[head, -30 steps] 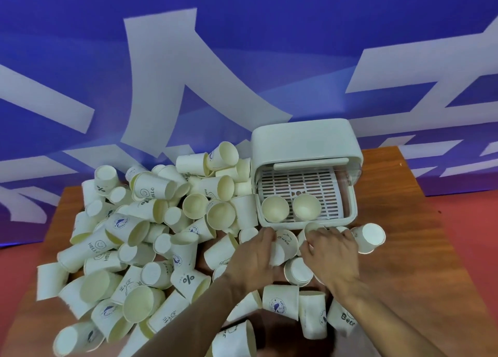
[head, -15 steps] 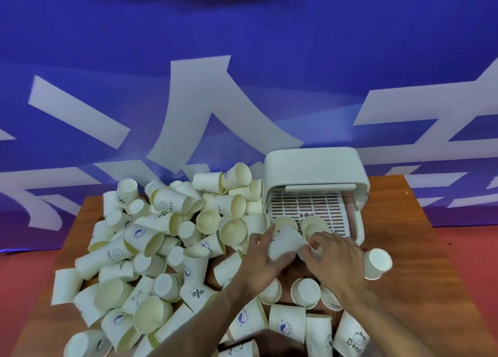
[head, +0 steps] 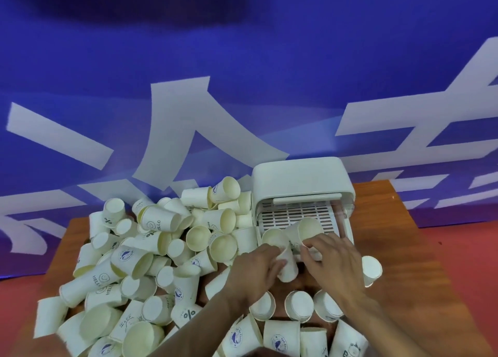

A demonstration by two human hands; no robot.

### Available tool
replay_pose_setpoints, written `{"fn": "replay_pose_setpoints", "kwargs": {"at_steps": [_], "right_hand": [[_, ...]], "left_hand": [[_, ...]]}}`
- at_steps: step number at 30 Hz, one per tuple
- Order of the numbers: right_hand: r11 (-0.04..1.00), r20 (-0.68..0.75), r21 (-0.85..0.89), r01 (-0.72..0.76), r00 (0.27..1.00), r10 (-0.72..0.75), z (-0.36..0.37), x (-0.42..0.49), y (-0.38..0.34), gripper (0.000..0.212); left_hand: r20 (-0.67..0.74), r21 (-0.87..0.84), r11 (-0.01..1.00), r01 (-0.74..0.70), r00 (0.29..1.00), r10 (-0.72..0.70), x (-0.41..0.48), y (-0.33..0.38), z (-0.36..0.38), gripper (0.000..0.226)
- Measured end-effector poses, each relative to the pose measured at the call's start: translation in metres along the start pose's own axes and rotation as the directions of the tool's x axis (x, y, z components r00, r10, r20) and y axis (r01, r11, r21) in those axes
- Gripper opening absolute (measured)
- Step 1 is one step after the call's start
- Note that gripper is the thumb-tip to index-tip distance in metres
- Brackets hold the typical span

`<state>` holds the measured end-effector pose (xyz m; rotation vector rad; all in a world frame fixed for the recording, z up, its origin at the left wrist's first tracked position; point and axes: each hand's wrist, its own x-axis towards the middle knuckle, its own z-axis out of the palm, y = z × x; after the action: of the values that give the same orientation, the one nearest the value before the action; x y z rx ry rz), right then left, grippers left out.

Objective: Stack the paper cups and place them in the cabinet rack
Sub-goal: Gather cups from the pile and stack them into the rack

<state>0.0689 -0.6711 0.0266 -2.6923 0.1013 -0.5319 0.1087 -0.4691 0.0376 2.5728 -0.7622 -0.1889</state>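
A big pile of white paper cups (head: 151, 254) covers the left and middle of the wooden table (head: 420, 289). The white cabinet (head: 299, 176) stands at the back right, its slotted rack (head: 296, 212) showing under the raised lid. In front of the rack, my left hand (head: 256, 270) grips a cup (head: 287, 265) lying mouth-up toward the rack. My right hand (head: 334, 259) holds a second cup (head: 307, 230), tilted with its mouth facing up and right. The two cups meet between my hands at the rack's front edge.
Several loose cups (head: 299, 305) lie on the table just below my hands, and one cup (head: 372, 270) lies right of my right hand. A blue wall (head: 242, 73) with white shapes rises behind the table. Bare wood (head: 404, 222) shows right of the cabinet.
Both hands lifted from the loose cups near the table front up to the rack's edge, each now holding a cup. The camera tilted up, so the table sits lower in view.
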Motion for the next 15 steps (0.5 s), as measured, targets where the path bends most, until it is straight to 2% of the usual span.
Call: {"fn": "replay_pose_setpoints", "kwargs": {"at_steps": [2,5,8,15], "right_hand": [[1.000,-0.041,0.006,-0.011,0.999,0.011,-0.001,0.002,0.010,0.010],[0.999,-0.069,0.045,-0.004,0.998,0.007,-0.004,0.003,0.024,0.015],[0.998,-0.063,0.064,0.007,0.998,-0.003,-0.004,0.005,0.033,0.015],[0.997,0.050,0.074,0.003,0.999,-0.007,0.005,0.005,0.046,0.015]], "left_hand": [[-0.097,0.123,0.992,-0.032,0.994,0.045,0.005,-0.002,0.002,0.029],[-0.148,0.143,0.988,-0.065,0.985,0.086,0.010,-0.007,0.007,0.038],[-0.203,0.190,0.979,-0.066,0.973,0.105,0.015,-0.013,0.010,0.038],[-0.178,0.137,0.990,-0.042,0.982,0.066,0.026,-0.026,0.024,0.021]]}}
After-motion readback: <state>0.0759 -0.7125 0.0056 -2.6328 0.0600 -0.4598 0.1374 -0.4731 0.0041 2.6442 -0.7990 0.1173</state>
